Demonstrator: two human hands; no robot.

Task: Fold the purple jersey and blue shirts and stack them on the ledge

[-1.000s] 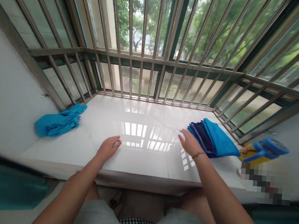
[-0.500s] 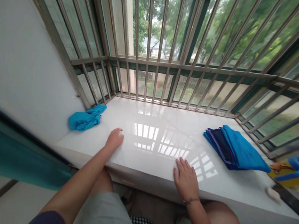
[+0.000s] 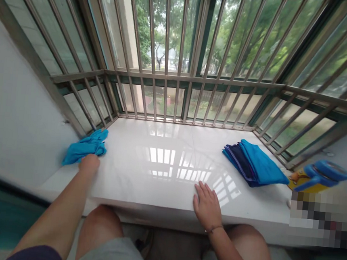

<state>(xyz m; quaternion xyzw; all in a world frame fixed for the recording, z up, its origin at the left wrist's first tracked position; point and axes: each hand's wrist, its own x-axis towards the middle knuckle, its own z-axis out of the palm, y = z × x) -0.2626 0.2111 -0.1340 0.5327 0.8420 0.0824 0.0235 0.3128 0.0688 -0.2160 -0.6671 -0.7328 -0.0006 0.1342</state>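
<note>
At the left end of the white ledge lies a crumpled bright-blue cloth (image 3: 84, 145) against the wall. My left hand (image 3: 90, 164) is at its near edge, fingers curled in against the fabric and partly hidden. My right hand (image 3: 207, 203) rests flat on the ledge near its front edge, fingers spread and holding nothing. Beyond it to the right is a stack of folded cloths (image 3: 255, 163), bright blue on top with dark navy layers showing on the left side.
A blue-and-yellow container with a handle (image 3: 319, 175) stands at the ledge's right end, beside a blurred-out patch. Metal window bars (image 3: 179, 78) close off the back of the white ledge (image 3: 138, 189). My knees are against its front.
My left hand has moved left from the bare ledge to the crumpled blue cloth. My right hand stays flat on the ledge. The view has turned a little to the right.
</note>
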